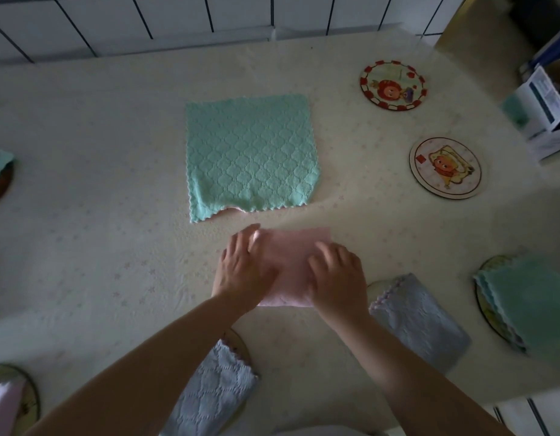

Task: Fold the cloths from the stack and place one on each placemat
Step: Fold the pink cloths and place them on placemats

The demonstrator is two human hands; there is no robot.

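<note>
Both hands flat on pink cloth [291,262], green cloth [252,155] just beyond

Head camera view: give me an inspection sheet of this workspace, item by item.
Surface: table under a pale flowered cover.
Job's things: green cloth spread flat on top of the stack; pink cloth folded, under both hands; two bare round placemats, far one and near one; grey cloth and green folded cloth each on a placemat at right; another grey cloth on a placemat near the front edge.
Clutter: white box at the right edge.
Hands: left hand and right hand press flat on the pink cloth.
Cables: nothing seen.
Surroundings: tiled wall behind the table.
</note>
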